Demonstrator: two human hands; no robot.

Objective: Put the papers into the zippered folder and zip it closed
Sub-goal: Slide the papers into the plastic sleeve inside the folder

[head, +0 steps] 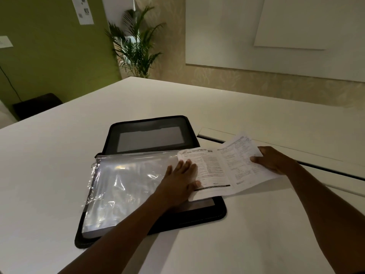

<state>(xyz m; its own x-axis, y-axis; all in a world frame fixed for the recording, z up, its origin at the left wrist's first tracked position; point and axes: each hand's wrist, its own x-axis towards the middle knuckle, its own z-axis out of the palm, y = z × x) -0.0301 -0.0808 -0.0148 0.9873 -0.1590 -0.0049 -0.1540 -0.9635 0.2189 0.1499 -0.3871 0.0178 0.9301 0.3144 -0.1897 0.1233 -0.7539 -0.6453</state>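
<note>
We see the black zippered folder lying open flat on the white table, its near half covered by crinkled clear plastic sleeves, while the printed papers spread over the folder's right edge and out past it to the right. Our left hand lies flat with straight, slightly spread fingers on the papers' left part and the sleeves. Our right hand pinches the papers' far right edge, thumb on top.

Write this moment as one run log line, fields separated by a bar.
folder open on table | left hand flat on papers | right hand grips papers' edge | unzipped
</note>
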